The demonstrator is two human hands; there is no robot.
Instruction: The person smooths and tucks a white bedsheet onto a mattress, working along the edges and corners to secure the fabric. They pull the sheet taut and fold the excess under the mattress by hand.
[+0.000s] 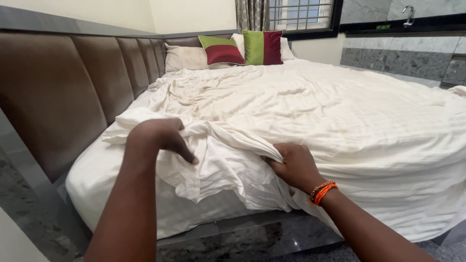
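A crumpled cream bedsheet (pixel 301 106) covers the bed. At the near corner my left hand (pixel 158 138) grips a bunched fold of the sheet, fingers curled over the cloth. My right hand (pixel 293 165), with orange and beaded bracelets at the wrist, pinches another fold of the same sheet a little to the right. The cloth between both hands hangs loose over the white mattress (pixel 97 179) edge.
A brown padded headboard (pixel 58 92) runs along the left side. Two red-and-green cushions (pixel 242 48) and white pillows (pixel 187 58) lie at the far end under a barred window (pixel 301 14). A grey stone ledge (pixel 403 58) stands at right; a dark stone bed base (pixel 242 240) lies below.
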